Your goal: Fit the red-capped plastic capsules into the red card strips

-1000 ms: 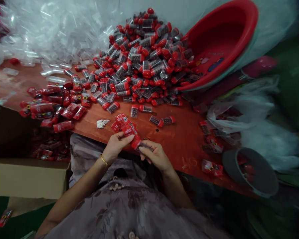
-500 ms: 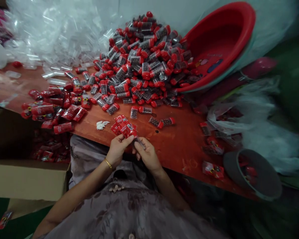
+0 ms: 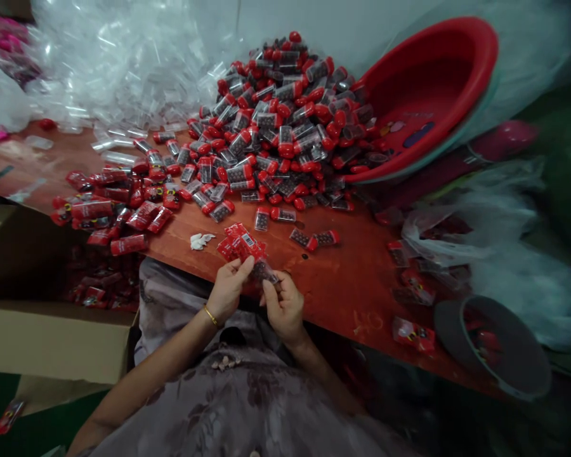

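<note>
1. Working at the near edge of a brownish-red table [image 3: 333,285], with both bare hands brought close together above the lap.
2. Pinching the far end of a clear tube of dark beads [image 3: 261,271] in the left hand [image 3: 227,293], pressing down from above with the thumb; gripping the near end between the thumb and bent fingers of the right hand [image 3: 284,311], with barely a gap beyond the tube's own thickness.
3. Meeting, beside the left thumb, the lower edge of the red printed wrappers [image 3: 247,241] fanned on the tabletop; impossible to tell whether slipped inside one or merely lying against it.
4. Judged to be at the packing step, with tube and wrapper being fitted together.
5. Calling next, by that same judgement, for a steady left pinch and a gentle right-hand push along the tube's length, without creasing the film.
6. Slanting across the view along its long axis, from upper left at the left thumb to lower right at the right fingertips; pointing its far end leftward and away from the body. Impossible to tell which end carries a cap.
7. Backed by a heap of red-capped tubes [image 3: 285,136] and flanked at left by filled red packs [image 3: 92,208].
</note>
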`<state>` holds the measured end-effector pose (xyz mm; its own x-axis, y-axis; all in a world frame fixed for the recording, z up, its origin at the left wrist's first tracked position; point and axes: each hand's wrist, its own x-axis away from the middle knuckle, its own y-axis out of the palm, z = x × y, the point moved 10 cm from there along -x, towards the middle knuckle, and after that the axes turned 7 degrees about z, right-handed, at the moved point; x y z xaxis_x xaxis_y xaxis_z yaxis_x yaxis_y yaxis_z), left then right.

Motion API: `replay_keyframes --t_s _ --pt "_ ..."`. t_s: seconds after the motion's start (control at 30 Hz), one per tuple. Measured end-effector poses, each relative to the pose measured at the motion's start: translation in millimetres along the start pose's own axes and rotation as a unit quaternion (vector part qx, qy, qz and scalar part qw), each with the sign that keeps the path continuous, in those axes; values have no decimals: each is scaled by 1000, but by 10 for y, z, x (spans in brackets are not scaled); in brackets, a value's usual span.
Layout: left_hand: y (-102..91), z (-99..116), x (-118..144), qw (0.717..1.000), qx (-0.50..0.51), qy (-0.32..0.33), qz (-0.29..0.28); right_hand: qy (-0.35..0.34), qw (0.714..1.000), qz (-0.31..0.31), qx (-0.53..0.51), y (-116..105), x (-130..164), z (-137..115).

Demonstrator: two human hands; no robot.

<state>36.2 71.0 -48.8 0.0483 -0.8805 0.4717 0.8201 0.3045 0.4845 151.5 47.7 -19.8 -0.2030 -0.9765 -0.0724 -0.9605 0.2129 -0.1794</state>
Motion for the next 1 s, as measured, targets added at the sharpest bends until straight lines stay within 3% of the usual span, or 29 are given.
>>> replay_keyframes --t_s 0.2,0.4,0.6,0.83,1.0 --pt "-55 61 57 999 -18 40 7 58 995 -33 -80 78 -1 3" --pt "21 164 26 999 -4 36 10 -13 999 -26 28 85 87 -60" --pt "204 -39 188 989 -120 -25 -82 53 996 -45 -53 233 122 65" --pt "146 240 118 990 -83 91 -64 60 996 -23 -64 135 -8 -62" --pt "84 200 162 986 -131 97 -38 60 995 -16 -82 152 1 -28"
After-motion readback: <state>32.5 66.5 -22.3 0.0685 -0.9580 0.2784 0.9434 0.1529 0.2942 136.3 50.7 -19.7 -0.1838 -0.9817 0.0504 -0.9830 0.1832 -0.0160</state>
